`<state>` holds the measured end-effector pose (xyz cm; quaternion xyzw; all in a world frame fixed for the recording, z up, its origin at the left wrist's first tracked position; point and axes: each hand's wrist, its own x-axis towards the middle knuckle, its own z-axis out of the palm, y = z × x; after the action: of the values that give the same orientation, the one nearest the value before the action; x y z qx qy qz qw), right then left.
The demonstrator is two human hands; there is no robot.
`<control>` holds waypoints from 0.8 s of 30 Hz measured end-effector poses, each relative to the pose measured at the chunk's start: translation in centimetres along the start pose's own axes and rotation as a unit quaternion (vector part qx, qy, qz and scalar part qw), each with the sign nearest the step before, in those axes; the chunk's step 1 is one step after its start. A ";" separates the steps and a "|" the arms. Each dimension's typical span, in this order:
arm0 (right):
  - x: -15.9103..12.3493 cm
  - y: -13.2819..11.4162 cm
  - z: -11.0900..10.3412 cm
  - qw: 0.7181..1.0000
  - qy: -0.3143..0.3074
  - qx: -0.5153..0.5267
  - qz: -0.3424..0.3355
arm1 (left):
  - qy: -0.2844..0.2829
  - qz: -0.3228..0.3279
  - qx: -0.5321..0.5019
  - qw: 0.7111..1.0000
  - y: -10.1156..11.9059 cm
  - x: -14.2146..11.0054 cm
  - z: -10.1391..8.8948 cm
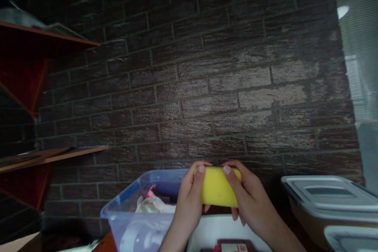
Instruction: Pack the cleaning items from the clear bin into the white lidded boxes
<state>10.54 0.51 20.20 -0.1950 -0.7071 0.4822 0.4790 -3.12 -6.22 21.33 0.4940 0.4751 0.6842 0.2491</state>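
Observation:
Both hands grip a yellow block with rounded corners (219, 189), perhaps a sponge; its exact kind does not show. My left hand (190, 191) is closed around its left end, thumb on the near face. On the right end, my right hand (246, 191) holds it the same way, fingers mostly hidden behind. A white open box (218, 224) is below the hands, with a dark red item bearing a white label (234, 248) inside. Left of it, a clear bluish plastic bin (118, 204) contains white cloth-like material (155, 205) and something pink (151, 191).
A lidded container (327, 193) stands at the right, with another pale lid (351, 238) in front of it. Wooden shelves (53, 33) on brackets project from the left. Behind everything rises a dark brick wall (195, 102), bordered by a pale ribbed panel (358, 47) at right.

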 end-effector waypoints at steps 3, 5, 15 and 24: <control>0.2 -0.1 0.2 0.998 0.033 0.059 -0.002 | -0.031 -0.027 -0.035 0.999 0.5 -0.5 -0.2; 0.3 -0.3 0.1 0.990 0.048 0.128 0.018 | -0.081 -0.029 -0.062 0.994 0.7 -0.9 -0.4; -0.4 -1.0 -0.7 0.983 0.009 0.173 0.066 | -0.109 0.030 -0.027 0.993 0.7 -1.0 -0.8; -0.7 -1.2 -0.9 0.971 -0.098 0.216 0.017 | -0.040 0.072 -0.020 0.996 0.1 -1.1 -0.5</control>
<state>11.85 -0.13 20.96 -0.0501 -0.6264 0.6485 0.4296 -3.12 -7.35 20.96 0.5492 0.4138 0.6894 0.2279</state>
